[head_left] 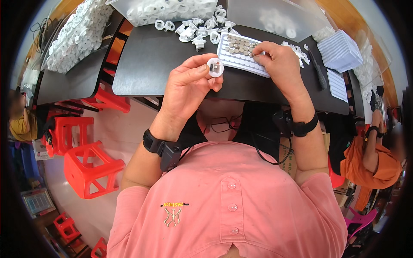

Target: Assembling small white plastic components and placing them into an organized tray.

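Note:
My left hand [191, 84] is raised over the table's front edge, thumb and fingers closed on a small round white plastic housing [215, 68]. The housing's open side shows small metal and dark parts inside. Right of it lies a white tray [243, 65] with rows of round pockets. Silver button cells [236, 44] fill its far rows; the near pockets show white. My right hand [279, 64] reaches onto the tray's right side, its thumb and forefinger pinched on a button cell, which the fingertips mostly cover.
Loose white housings [200, 32] lie behind the tray, before clear bins [167, 10] of more. To the right are a dark-handled tool [319, 71], small white parts [297, 53] and stacked white trays [340, 50]. Red stools [90, 170] stand at left; a person in orange [365, 163] sits at right.

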The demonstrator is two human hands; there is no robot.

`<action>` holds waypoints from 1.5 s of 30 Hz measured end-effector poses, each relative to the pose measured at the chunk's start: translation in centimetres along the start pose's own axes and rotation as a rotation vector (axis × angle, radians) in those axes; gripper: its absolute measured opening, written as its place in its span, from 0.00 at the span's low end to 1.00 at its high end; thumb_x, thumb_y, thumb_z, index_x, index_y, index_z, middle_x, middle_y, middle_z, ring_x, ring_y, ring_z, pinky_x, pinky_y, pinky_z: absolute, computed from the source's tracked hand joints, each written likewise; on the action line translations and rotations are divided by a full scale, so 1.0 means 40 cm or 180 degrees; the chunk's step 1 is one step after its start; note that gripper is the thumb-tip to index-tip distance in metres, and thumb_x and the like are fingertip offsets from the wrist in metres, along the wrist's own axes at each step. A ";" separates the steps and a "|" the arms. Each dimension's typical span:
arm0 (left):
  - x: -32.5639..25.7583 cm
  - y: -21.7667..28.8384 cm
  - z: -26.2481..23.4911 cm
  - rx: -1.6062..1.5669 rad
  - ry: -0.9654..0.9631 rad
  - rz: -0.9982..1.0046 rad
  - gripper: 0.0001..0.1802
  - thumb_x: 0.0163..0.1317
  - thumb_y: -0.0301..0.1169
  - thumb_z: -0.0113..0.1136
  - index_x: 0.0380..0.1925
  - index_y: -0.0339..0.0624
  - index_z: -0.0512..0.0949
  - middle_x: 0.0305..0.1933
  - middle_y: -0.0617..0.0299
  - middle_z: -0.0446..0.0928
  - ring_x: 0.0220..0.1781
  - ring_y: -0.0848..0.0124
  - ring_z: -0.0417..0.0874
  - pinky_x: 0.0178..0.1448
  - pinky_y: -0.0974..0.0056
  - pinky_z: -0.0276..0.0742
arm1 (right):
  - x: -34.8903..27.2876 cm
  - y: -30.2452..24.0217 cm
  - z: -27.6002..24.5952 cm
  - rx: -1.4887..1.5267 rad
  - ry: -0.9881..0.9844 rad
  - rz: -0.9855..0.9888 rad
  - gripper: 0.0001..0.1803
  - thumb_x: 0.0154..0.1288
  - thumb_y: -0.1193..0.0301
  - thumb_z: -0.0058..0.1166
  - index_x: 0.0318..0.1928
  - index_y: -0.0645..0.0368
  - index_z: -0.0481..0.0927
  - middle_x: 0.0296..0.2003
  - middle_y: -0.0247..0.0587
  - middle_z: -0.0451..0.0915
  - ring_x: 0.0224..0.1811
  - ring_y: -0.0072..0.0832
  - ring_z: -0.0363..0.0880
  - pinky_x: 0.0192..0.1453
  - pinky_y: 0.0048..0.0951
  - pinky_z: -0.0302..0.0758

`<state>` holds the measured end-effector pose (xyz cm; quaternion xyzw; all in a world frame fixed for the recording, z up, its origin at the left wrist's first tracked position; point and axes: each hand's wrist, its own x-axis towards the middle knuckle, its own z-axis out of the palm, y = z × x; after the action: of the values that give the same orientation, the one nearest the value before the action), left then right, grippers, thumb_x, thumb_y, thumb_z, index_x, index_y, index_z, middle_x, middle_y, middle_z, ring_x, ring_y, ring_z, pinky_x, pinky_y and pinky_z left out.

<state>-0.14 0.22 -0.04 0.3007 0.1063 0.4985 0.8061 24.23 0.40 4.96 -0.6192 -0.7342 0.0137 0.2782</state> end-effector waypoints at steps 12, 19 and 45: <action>-0.001 0.000 0.000 0.0080 -0.0030 -0.0074 0.19 0.68 0.30 0.60 0.56 0.31 0.77 0.42 0.51 0.78 0.40 0.64 0.75 0.43 0.61 0.70 | -0.021 0.005 0.017 -0.0649 0.0341 -0.0359 0.02 0.61 0.74 0.58 0.35 0.56 0.80 0.33 0.44 0.83 0.32 0.46 0.83 0.36 0.44 0.77; 0.004 0.000 -0.002 -0.0020 -0.0059 -0.0081 0.16 0.69 0.27 0.60 0.52 0.30 0.78 0.41 0.52 0.82 0.39 0.63 0.83 0.43 0.60 0.75 | -0.035 -0.067 0.020 -0.0397 0.0776 -0.0797 0.06 0.59 0.77 0.58 0.37 0.56 0.77 0.33 0.40 0.79 0.31 0.43 0.82 0.32 0.40 0.77; 0.002 0.008 0.014 0.0059 0.0116 -0.0110 0.14 0.69 0.26 0.61 0.50 0.28 0.79 0.39 0.53 0.82 0.40 0.63 0.83 0.44 0.59 0.79 | -0.055 -0.188 0.089 0.2488 0.0728 -0.0406 0.04 0.59 0.83 0.61 0.33 0.64 0.80 0.28 0.38 0.78 0.26 0.25 0.79 0.31 0.26 0.74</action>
<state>-0.08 0.17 0.63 0.2972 0.1308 0.4889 0.8096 16.12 -2.22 3.83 -0.4176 -0.6750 0.2052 0.5726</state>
